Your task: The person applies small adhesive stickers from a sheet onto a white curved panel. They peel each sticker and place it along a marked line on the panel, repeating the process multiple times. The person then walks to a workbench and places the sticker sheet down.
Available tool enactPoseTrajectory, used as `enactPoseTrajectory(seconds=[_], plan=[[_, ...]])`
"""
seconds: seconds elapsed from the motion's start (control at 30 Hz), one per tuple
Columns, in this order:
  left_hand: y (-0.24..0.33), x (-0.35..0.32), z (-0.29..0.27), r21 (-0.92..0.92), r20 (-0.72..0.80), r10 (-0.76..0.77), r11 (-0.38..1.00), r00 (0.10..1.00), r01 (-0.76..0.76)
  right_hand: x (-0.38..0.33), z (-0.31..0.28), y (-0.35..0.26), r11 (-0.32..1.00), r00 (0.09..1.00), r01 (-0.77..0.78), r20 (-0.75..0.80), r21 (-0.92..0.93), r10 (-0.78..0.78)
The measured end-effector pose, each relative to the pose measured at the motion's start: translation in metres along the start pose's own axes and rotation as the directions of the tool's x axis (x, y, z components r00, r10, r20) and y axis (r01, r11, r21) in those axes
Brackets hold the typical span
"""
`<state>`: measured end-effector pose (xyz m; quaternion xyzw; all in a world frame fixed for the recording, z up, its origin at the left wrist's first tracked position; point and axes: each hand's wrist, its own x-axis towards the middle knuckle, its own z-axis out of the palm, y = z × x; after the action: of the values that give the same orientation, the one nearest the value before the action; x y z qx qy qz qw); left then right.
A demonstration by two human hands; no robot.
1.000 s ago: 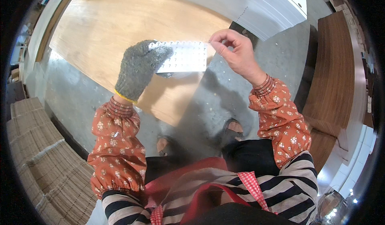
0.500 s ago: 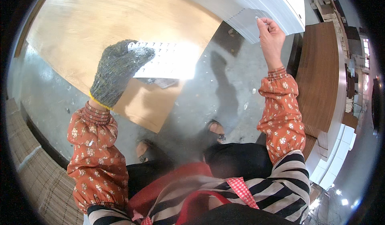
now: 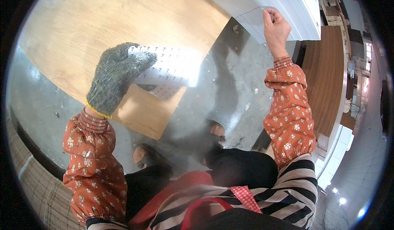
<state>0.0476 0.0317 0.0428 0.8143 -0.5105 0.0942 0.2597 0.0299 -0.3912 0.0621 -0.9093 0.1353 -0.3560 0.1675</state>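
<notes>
My left hand (image 3: 113, 74), in a dark grey knitted glove with a yellow cuff edge, is closed on a white sheet of small round stickers (image 3: 174, 68) printed in rows. Another piece of sticker sheet (image 3: 165, 91) hangs below it. My bare right hand (image 3: 277, 27) is raised to the side of a stack of white panels (image 3: 287, 4). Its thumb and forefinger are pinched together at the right end of a row of small dark marks (image 3: 248, 12) along the panel edges. Whatever lies between those fingertips is too small to make out.
A large light wood-grain panel (image 3: 135, 8) lies under my left hand, its corner reaching toward my feet. To the right stands a stack of brown wood-grain boards (image 3: 324, 82), with white stacked pieces (image 3: 334, 152) nearer me. Grey floor (image 3: 205, 102) shows between the stacks.
My right hand has moved slightly up and left, bringing its fingertips to the end of the row of marks. The small white sticker at its fingertips no longer shows. The sticker sheet has tilted slightly.
</notes>
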Motion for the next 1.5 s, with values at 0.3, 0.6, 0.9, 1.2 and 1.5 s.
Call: enactPoseTrajectory(seconds=[0.3,0.6,0.9,1.2,1.5], plan=[[0.000,0.004,0.005,-0.284,-0.025,-0.095,0.955,0.995,0.084,0.006,0.004,0.001,0.987,0.996,0.079,-0.040,-0.142,-0.085],[0.011,0.003,0.004,-0.253,-0.020,-0.105,0.963,0.994,0.097,-0.008,0.007,0.011,0.989,0.988,0.054,-0.135,-0.140,-0.073],[0.014,0.000,0.004,-0.242,0.017,-0.138,0.960,0.990,0.138,-0.004,0.008,0.008,0.990,0.980,0.054,-0.186,-0.127,-0.077],[0.010,-0.003,0.004,-0.288,0.083,-0.154,0.942,0.985,0.172,-0.003,0.011,0.013,0.982,0.959,0.132,-0.235,-0.132,-0.160],[0.014,0.002,0.005,-0.228,-0.003,-0.107,0.968,0.994,0.104,-0.007,0.011,0.004,0.987,0.965,0.102,-0.227,-0.126,-0.129]])
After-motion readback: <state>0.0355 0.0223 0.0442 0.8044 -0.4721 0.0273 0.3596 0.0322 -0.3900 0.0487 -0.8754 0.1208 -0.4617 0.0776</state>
